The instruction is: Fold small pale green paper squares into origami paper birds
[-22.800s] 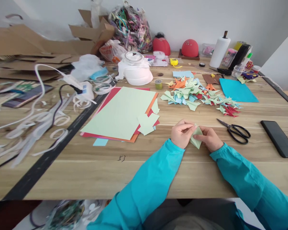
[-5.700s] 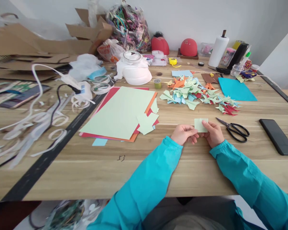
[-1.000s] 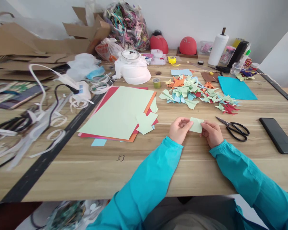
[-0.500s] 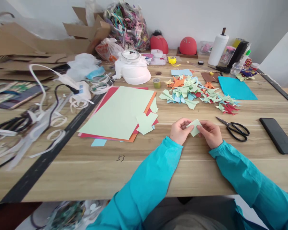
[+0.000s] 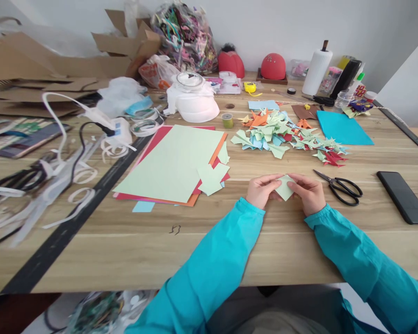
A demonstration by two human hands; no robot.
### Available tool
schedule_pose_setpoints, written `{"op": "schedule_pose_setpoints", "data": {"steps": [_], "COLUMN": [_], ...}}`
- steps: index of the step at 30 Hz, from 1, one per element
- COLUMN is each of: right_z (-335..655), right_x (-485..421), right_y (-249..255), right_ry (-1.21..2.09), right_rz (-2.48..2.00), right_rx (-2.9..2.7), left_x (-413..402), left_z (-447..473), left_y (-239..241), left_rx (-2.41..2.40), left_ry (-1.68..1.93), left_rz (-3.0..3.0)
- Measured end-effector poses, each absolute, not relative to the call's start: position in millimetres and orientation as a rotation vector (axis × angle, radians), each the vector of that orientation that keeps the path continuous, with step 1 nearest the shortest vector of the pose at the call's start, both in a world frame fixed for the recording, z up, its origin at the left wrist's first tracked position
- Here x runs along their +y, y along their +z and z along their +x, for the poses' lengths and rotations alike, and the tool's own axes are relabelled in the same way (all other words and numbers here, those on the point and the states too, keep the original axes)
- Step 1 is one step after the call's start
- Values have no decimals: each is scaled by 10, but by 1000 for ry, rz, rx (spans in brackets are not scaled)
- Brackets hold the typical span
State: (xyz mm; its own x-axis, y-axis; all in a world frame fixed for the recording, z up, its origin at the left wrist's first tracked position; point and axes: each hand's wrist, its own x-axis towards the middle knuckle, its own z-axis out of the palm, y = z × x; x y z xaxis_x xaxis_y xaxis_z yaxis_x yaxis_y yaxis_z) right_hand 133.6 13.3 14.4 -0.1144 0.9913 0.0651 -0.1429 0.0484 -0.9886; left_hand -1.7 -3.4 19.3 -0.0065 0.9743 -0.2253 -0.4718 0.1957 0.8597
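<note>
A small pale green folded paper rests low over the wooden table, pinched from both sides. My left hand grips its left edge with closed fingers. My right hand holds its right corner between thumb and fingers. Both arms wear turquoise sleeves. Just left of my hands lie loose pale green paper squares on the edge of a stack of coloured sheets.
Black scissors lie right of my right hand, a black phone beyond them. A pile of folded paper shapes and a blue sheet sit behind. White straps and cables cover the left; cardboard, bags and a paper roll line the back.
The green paper was a flat rectangle held up between my hands one second ago; it is now turned corner-up, smaller, and lowered toward the table with both hands closer together.
</note>
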Motion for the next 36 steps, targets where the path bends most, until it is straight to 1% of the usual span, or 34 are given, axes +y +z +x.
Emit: {"op": "schedule_pose_setpoints", "data": {"steps": [8, 14, 20, 31, 36], "right_z": [1332, 1332, 1331, 1323, 1319], "right_x": [124, 142, 165, 155, 139], "right_y": [161, 165, 195, 211, 205], "right_ry": [1396, 1498, 1548, 1581, 1638], "right_rz": [-1039, -1025, -1027, -1009, -951], "right_rx": [-1153, -990, -825, -864, -965], "left_x": [-46, -16, -29, -31, -30], "left_z": [-30, -35, -44, -23, -9], "left_y": [211, 185, 170, 197, 205], "left_rx": [1003, 979, 843, 911, 951], "left_ry": [1283, 1282, 1251, 1238, 1306], "left_rz": [701, 696, 829, 839, 793]}}
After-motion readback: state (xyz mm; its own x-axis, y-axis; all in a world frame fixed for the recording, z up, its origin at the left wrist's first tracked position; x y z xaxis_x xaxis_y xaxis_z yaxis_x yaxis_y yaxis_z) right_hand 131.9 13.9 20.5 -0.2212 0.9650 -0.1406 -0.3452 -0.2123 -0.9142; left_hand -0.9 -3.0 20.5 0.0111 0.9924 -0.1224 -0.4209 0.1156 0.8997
